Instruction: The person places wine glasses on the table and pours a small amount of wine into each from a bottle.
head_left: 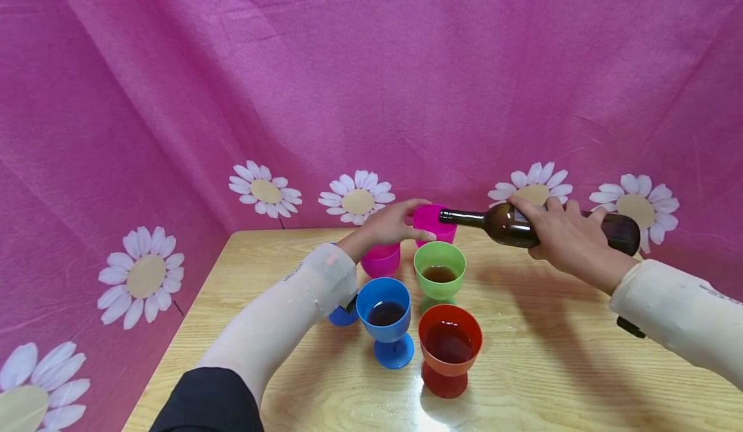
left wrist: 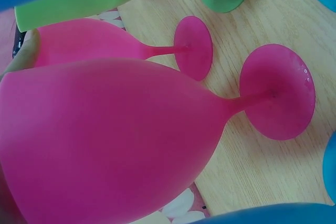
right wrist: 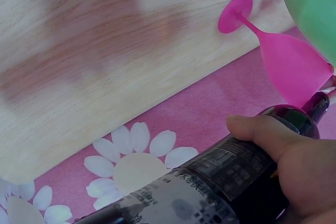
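Note:
My right hand (head_left: 565,235) grips a dark wine bottle (head_left: 504,225) that lies nearly level. Its mouth rests at or just over the rim of the far pink goblet (head_left: 436,235). Around the left side of that goblet my left hand (head_left: 390,224) curls its thumb and fingers near the rim. Whether liquid is flowing cannot be seen. In the right wrist view the bottle (right wrist: 220,179) shows a printed label, with the thumb across its shoulder. The second pink goblet (left wrist: 115,135) fills the left wrist view and stands below the left hand.
Nearer stand a green goblet (head_left: 439,292), a blue goblet (head_left: 390,335) and a red goblet (head_left: 445,369), each holding dark liquid. Another blue goblet (head_left: 342,318) is mostly hidden by the left forearm. A pink cloth (head_left: 435,97) with daisies hangs behind the wooden table (head_left: 551,367).

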Demonstrator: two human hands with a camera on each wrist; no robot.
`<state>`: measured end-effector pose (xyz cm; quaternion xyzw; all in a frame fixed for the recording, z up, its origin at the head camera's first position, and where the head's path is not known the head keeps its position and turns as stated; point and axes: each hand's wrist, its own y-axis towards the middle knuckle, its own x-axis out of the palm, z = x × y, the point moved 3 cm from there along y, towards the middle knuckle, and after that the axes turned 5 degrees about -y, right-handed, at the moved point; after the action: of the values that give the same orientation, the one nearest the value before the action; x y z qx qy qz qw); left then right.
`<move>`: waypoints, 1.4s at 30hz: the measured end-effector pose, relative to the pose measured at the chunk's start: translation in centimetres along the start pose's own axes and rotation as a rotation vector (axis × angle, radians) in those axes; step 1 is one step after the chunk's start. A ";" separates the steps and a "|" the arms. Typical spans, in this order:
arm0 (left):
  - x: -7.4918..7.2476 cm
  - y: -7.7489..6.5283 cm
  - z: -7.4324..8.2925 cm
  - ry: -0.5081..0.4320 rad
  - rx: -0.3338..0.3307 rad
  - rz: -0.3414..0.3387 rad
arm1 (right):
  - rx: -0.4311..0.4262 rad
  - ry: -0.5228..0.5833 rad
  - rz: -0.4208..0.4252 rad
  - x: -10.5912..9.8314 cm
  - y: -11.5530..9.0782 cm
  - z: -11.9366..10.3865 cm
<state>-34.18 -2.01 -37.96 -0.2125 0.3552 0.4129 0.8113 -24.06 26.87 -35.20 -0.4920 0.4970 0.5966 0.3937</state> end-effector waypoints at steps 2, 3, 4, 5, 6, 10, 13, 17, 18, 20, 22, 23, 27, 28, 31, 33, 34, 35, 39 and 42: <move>0.0 0.0 0.0 0.000 -0.001 -0.002 | -0.002 -0.002 -0.006 0.0 0.0 0.0; 0.0 0.0 0.0 -0.001 -0.001 -0.003 | -0.002 -0.003 -0.009 0.0 0.0 0.1; 0.0 0.0 0.0 -0.002 -0.002 -0.003 | -0.003 -0.005 -0.011 0.0 0.0 0.1; 0.0 0.0 0.0 -0.003 -0.002 -0.004 | -0.004 -0.006 -0.013 0.0 0.0 0.1; 0.0 0.0 0.0 -0.005 -0.001 -0.004 | -0.005 -0.008 -0.013 0.0 0.0 0.1; 0.0 0.0 0.0 -0.004 0.002 -0.005 | -0.005 -0.009 -0.006 0.0 0.0 0.0; 0.0 0.1 -0.1 -0.005 0.003 -0.006 | -0.006 -0.009 -0.003 0.0 0.0 0.0; 0.0 0.0 -0.1 -0.010 0.000 -0.006 | -0.006 -0.012 -0.002 -0.1 0.0 -0.1; 0.0 0.0 -0.1 -0.012 -0.001 -0.006 | -0.006 -0.013 -0.002 -0.1 0.0 -0.1; 0.0 0.0 -0.1 -0.013 -0.002 -0.007 | -0.007 -0.014 -0.001 -0.1 0.0 -0.1; 0.0 0.0 -0.1 -0.015 0.000 -0.007 | -0.008 -0.016 0.001 -0.1 -0.1 -0.1; 0.0 0.0 -0.1 -0.017 0.001 -0.008 | -0.009 -0.018 0.002 -0.1 -0.1 -0.1; 0.0 0.0 0.0 -0.021 0.002 -0.010 | -0.010 -0.021 0.008 -0.1 -0.1 -0.1; 0.0 0.0 0.0 -0.022 0.002 -0.011 | -0.010 -0.022 0.009 -0.1 -0.1 -0.1; 0.1 0.1 0.0 -0.023 0.006 -0.013 | -0.009 -0.022 0.011 -0.1 -0.1 -0.1; 0.1 0.1 0.0 -0.024 0.009 -0.015 | -0.007 -0.021 0.011 -0.1 -0.1 -0.1; 0.1 0.1 0.0 -0.023 0.010 -0.015 | -0.006 -0.021 0.011 -0.1 -0.1 -0.1; 0.1 0.1 0.0 -0.022 0.010 -0.016 | -0.005 -0.020 0.010 -0.1 -0.1 0.0; 0.1 0.1 -0.1 -0.017 0.006 -0.015 | -0.003 -0.018 0.002 -0.1 0.0 0.0; 0.0 0.1 0.0 -0.013 0.000 -0.013 | -0.004 -0.016 -0.001 -0.1 0.0 0.0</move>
<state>-34.25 -1.96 -38.03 -0.2120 0.3485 0.4091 0.8163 -24.01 26.83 -35.06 -0.4879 0.4926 0.6014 0.3971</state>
